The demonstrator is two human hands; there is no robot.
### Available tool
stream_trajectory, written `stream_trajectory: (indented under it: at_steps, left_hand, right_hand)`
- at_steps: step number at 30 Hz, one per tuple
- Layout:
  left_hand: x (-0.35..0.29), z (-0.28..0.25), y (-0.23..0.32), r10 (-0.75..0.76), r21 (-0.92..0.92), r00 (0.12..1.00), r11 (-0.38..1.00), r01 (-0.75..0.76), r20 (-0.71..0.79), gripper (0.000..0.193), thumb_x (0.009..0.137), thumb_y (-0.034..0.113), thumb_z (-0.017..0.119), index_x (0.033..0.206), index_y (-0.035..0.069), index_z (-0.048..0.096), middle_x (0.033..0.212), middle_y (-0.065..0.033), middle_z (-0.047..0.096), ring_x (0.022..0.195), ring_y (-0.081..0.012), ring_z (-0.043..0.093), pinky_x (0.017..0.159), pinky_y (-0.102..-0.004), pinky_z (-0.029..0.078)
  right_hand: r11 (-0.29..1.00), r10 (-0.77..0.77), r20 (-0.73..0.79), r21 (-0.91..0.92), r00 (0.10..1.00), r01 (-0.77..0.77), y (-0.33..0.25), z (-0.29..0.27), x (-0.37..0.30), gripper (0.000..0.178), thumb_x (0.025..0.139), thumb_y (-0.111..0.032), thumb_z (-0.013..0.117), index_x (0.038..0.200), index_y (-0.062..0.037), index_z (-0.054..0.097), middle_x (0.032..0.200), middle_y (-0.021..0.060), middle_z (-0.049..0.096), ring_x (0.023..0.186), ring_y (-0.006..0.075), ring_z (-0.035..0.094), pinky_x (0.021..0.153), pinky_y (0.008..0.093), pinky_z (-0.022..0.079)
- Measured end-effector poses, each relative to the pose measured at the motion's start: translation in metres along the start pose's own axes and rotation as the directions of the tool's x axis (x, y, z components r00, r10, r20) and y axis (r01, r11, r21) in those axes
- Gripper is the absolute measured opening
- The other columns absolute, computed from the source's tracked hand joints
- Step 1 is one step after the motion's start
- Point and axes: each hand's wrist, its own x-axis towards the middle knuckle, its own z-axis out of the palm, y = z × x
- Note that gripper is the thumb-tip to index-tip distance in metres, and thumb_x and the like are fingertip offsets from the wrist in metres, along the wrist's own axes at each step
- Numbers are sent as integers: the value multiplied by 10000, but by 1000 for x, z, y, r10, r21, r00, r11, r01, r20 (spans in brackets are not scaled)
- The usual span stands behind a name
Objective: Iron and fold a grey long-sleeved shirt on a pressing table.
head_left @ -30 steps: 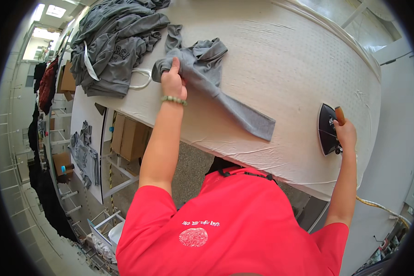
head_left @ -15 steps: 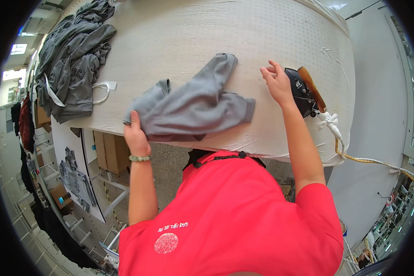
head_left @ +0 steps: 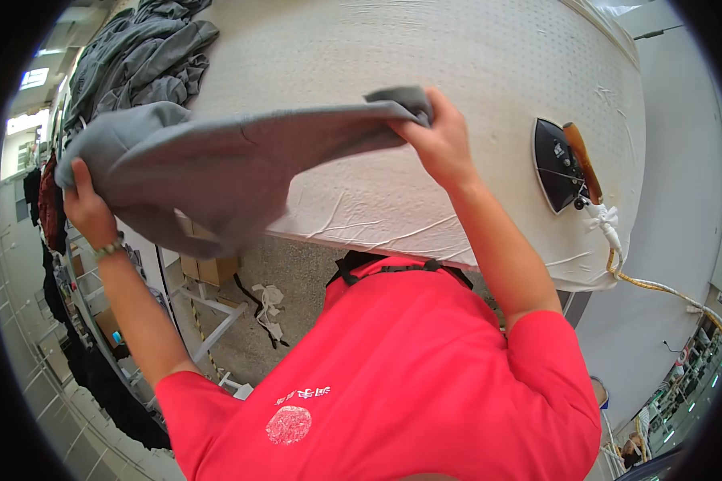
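Observation:
A grey garment (head_left: 208, 156) hangs stretched between my two hands, raised over the near left part of the padded ironing table (head_left: 361, 48). My left hand (head_left: 92, 212), with a beaded bracelet at its wrist, grips one end, thumb on top. Its other fingers are hidden beneath the cloth. My right hand (head_left: 445, 144) is closed around the narrow other end, which bunches up in the fist. Between them the fabric sags toward the table's front edge and is slightly blurred. Whether the narrow end is a sleeve or a trouser leg, I cannot tell.
To the right a black iron (head_left: 560, 167) with a wooden handle rests on the table, its hose (head_left: 658, 290) trailing off the right edge. A heap of grey garments (head_left: 140, 60) lies at the far left. Below the table's edge are a cardboard box (head_left: 208, 268) and a metal frame (head_left: 217, 333).
The garment has been lifted off the table and drawn out to the left by my left hand. My right hand has moved left from beside the iron and taken the garment's other end.

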Motion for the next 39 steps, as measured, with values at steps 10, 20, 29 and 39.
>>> stream_trajectory:
  at_steps: [10, 20, 29, 39]
  left_hand:
    - [-63, 231, -128, 122, 427, 803, 795, -431, 583, 402, 948, 322, 739, 1166, -2, 643, 1099, -177, 712, 1056, -396, 661, 954, -418, 499]
    - [-121, 325, -8, 105, -119, -56, 852, -511, 993, 226, 938, 270, 715, 1044, 73, 681, 1053, -149, 694, 963, -363, 669, 836, -454, 527]
    - [-127, 264, -24, 434, -316, 351, 884, -346, 830, 172, 947, 213, 714, 937, 48, 668, 894, -136, 663, 833, -354, 661, 721, -412, 520]
    - [68, -16, -88, 527, 171, 837, 819, -547, 149, 177, 1031, 154, 659, 1063, -16, 697, 983, -96, 701, 901, -201, 643, 877, -332, 526]
  right_hand:
    - [889, 358, -452, -102, 817, -446, 69, -44, -141, 209, 894, -69, 784, 1021, -22, 625, 946, 29, 676, 887, 78, 625, 776, 252, 523]
    - [594, 182, -552, -598, 814, -538, 77, -47, -96, 273, 895, -218, 789, 1075, -37, 693, 902, 74, 708, 785, 193, 686, 725, 322, 551]
    - [656, 14, -316, -713, 949, -247, 81, -40, -90, 226, 841, -210, 811, 991, -55, 743, 934, 95, 701, 808, 262, 688, 715, 371, 544]
    - [866, -482, -55, -179, 874, 467, -52, 103, -27, 143, 865, -14, 786, 1001, -55, 766, 807, 97, 673, 717, 204, 632, 628, 334, 490]
